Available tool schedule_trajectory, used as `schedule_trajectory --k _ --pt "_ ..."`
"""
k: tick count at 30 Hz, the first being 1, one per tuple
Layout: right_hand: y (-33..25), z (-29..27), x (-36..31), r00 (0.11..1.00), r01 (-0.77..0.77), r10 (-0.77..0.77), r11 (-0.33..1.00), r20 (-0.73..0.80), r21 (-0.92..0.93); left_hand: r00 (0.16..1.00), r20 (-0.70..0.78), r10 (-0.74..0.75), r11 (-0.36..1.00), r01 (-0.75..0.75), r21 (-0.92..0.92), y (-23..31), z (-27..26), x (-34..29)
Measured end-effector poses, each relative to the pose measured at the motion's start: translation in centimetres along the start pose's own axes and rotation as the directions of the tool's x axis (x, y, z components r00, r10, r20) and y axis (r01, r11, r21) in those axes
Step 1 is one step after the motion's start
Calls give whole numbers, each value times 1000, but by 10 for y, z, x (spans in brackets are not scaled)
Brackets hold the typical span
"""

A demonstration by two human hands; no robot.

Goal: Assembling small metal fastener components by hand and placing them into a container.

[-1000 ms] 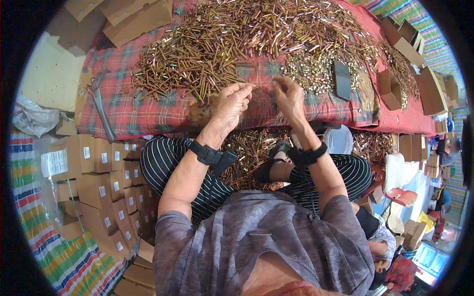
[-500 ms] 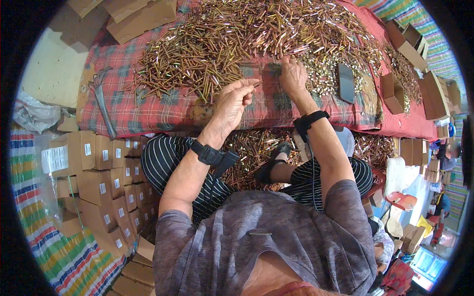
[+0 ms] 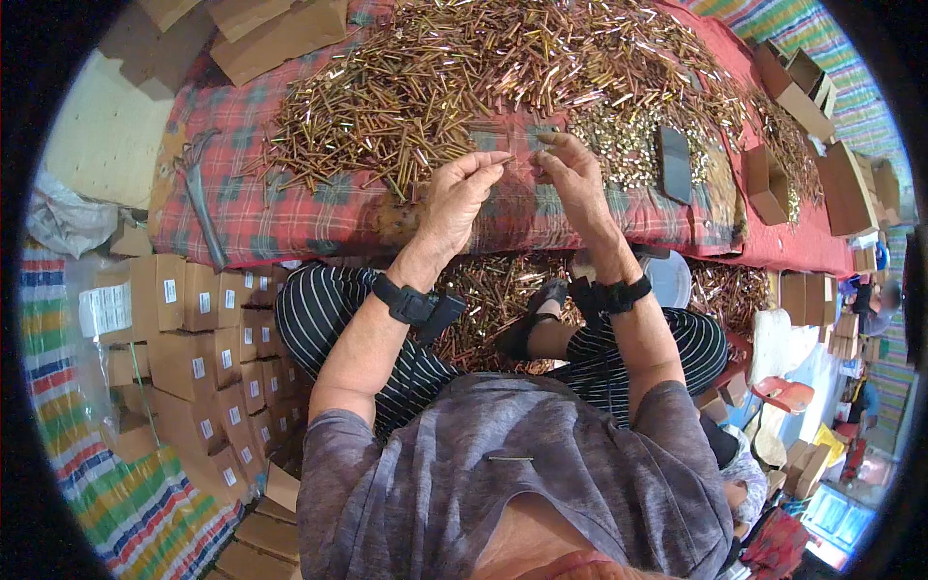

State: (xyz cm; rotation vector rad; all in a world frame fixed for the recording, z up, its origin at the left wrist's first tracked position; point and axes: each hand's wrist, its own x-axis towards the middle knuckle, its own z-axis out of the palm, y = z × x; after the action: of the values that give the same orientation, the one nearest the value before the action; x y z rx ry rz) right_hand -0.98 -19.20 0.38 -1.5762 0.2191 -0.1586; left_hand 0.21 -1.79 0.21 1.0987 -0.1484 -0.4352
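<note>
My left hand point(image 3: 456, 196) is closed in a pinch above the front of the plaid-covered table. A short brownish end of a metal rod shows at its fingertips, the rest hidden in the fingers. Facing it, a small gap away, my right hand point(image 3: 578, 179) has its thumb and fingers curled together; whatever it holds is too small to make out. Beyond both hands spreads a big heap of copper and gold-coloured metal rods point(image 3: 387, 116). A pile of small shiny metal pieces, like nuts point(image 3: 628, 150), lies just past my right hand.
A dark phone point(image 3: 675, 164) lies right of the small pieces. At the table's left is a grey metal tool point(image 3: 200, 213). Stacked cardboard boxes point(image 3: 193, 367) stand left of my legs, with open boxes point(image 3: 766, 184) at the right. More rods point(image 3: 483, 309) lie below the table edge.
My right hand has come back from the edge of the small metal pieces toward my body and slightly left, nearer my left hand. The left hand has shifted only slightly.
</note>
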Motion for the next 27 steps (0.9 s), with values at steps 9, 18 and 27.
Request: schedule_trajectory --k 9,18,27 --pt "-12 15 -28 990 118 -125 988 64 95 998 3 -57 998 57 -28 -4 3 1" --pt "0 15 -45 975 214 -198 957 98 -196 995 32 -93 995 92 30 -7 -3 -9" --pt "-9 19 -50 965 259 -228 913 131 -316 993 84 -82 996 79 39 -12 -3 -10"
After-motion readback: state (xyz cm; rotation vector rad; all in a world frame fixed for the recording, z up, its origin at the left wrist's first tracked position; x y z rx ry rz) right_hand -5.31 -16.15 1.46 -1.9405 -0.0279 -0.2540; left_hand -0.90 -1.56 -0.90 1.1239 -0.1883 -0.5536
